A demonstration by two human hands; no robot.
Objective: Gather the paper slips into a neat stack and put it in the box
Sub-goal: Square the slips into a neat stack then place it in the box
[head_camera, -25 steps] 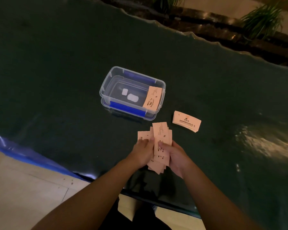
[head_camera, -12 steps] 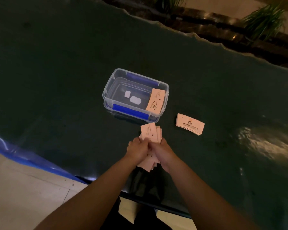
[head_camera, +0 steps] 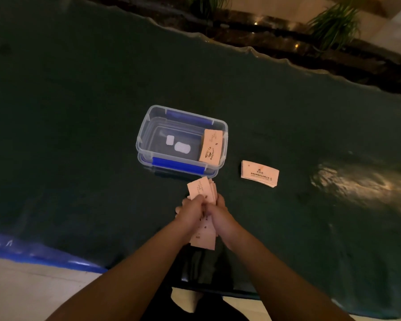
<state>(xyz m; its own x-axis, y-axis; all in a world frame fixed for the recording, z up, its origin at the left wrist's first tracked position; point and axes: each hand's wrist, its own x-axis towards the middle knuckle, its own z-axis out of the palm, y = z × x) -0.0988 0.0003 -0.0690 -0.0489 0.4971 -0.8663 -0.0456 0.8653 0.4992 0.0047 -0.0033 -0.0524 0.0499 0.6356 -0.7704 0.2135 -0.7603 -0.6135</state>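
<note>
Both hands meet over the near part of the dark desk (head_camera: pixel 79 135), pressed together around a bundle of pink slips (head_camera: pixel 203 193). The left hand (head_camera: pixel 191 210) clamps the bundle from the left, the right hand (head_camera: pixel 220 216) from the right, knuckles nearly touching. The slips stick out beyond the fingers toward the box and also below the palms toward the desk's near edge, their ends uneven. The clear box (head_camera: pixel 182 141) with blue clips sits just beyond the hands, open, with one slip (head_camera: pixel 211 147) leaning inside at its right end. A second stack (head_camera: pixel 259 173) lies flat on the desk to the right of the box, apart from both hands.
</note>
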